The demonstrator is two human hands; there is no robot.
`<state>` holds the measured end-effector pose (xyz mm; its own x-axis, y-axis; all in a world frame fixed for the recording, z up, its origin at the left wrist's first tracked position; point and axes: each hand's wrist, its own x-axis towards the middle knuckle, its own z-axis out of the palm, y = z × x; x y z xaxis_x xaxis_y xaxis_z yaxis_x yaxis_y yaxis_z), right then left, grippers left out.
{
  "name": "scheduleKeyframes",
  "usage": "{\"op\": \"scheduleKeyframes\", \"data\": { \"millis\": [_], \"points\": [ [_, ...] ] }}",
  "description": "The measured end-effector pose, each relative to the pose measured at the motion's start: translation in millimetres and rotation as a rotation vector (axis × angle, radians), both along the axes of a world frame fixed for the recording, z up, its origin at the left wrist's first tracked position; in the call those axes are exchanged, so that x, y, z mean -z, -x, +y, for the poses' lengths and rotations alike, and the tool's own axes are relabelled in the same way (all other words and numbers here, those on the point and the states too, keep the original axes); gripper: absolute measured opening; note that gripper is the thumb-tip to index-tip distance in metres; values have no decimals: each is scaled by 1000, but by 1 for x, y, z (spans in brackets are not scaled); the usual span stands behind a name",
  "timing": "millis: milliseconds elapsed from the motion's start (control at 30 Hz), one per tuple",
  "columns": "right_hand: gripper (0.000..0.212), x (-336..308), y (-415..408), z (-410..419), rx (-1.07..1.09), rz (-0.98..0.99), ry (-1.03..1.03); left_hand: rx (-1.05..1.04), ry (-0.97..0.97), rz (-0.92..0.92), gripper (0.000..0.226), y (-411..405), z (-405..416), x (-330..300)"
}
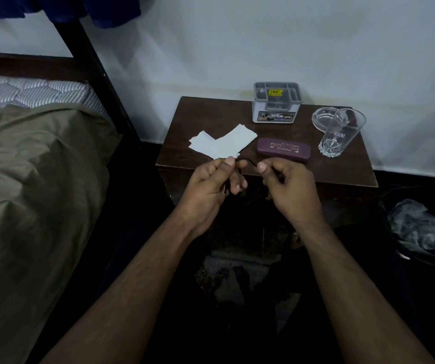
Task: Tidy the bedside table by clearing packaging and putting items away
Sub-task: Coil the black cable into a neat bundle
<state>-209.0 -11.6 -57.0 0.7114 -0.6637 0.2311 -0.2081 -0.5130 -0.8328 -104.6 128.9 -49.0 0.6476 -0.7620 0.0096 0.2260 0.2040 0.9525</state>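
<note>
papers point(221, 144) lie on the table point(342, 172) just beyond the left hand point(211, 185); case point(283, 150) beyond the right hand point(287, 185); organizer point(276, 103) farther back; glass point(341, 135) and ashtray point(324, 118) far right.

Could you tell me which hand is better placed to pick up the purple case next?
Right. The right hand sits just in front of the purple case; the left hand is nearer the white papers. Both pinch a thin dark cord.
</note>
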Motion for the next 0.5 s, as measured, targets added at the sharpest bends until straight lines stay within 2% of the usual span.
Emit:
{"op": "scheduleKeyframes", "data": {
  "millis": [100,233,333,433,500],
  "points": [
    [14,1,-2,6,-28,54,46,19,4,131,46,-1,3,-3],
    [20,-2,-1,7,-39,76,11,276,-76,123,31,8,10,-9],
    [23,-4,-1,11,-97,106,3,194,42,239,33,11,9,-12],
    [24,-4,-2,23,-295,216,13,59,218,368,27,1,5,-12],
    [25,-1,-3,35,-457,371,73,-46,185,288,19,-5,2,-6]
  ]
}}
